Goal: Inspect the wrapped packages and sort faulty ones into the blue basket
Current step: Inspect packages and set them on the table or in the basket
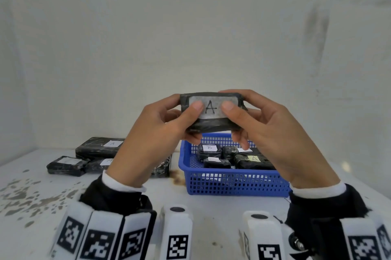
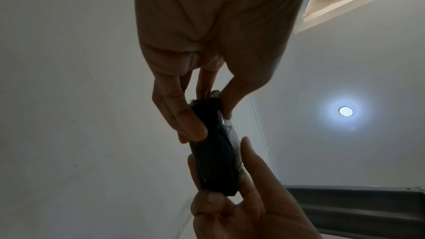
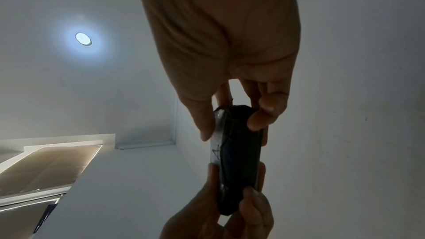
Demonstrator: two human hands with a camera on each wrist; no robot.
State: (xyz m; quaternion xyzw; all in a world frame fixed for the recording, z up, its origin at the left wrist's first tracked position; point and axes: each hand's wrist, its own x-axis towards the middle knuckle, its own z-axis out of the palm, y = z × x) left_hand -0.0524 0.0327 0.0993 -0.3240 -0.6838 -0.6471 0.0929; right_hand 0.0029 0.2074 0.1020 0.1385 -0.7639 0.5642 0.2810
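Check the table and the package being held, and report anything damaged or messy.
The held package, pinched in both hands, shows ragged wrap sticking out at its right end. The white table is flecked with grey chipped patches at the left, and a brown stain sits beside the blue basket.

Hands: left hand [image 1: 154, 139] and right hand [image 1: 273, 134] bare, no gloves or rings.
Sleeves: black w/ white cuff [image 1: 122, 182] at each wrist; right sleeve edge looks frayed, hard to tell.
Wrist rigs: white blocky bands [image 1: 93, 236], black-and-white square code markers on each face.
Cam housings: two white units [image 1: 176, 232], dark round cap on top, one marker each.
Hardware: metal screw or bolt [image 1: 296, 242] by right rig, approx.
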